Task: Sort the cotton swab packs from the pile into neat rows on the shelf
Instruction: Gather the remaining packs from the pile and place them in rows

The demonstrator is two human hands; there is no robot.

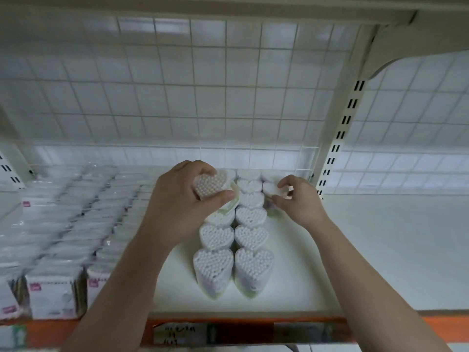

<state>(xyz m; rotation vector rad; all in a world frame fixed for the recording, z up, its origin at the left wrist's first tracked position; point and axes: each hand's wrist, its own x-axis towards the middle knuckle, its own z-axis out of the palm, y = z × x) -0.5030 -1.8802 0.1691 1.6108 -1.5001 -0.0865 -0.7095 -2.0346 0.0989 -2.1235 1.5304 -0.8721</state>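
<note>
Heart-shaped cotton swab packs (251,236) stand in rows on the white shelf (368,250), running from the front edge to the back. My left hand (182,199) grips one heart-shaped pack (210,185), tilted, above the left row. My right hand (297,196) pinches another pack (271,189) at the back of the right-hand row, between thumb and fingers. Two full rows lie between my forearms; the third row on the right is short and partly hidden by my hand.
Rows of boxed swab packs in clear wrap (58,288) fill the shelf's left side. A wire grid panel (203,97) backs the shelf. A slotted upright (337,138) stands at right. An orange price rail (253,331) runs along the front edge.
</note>
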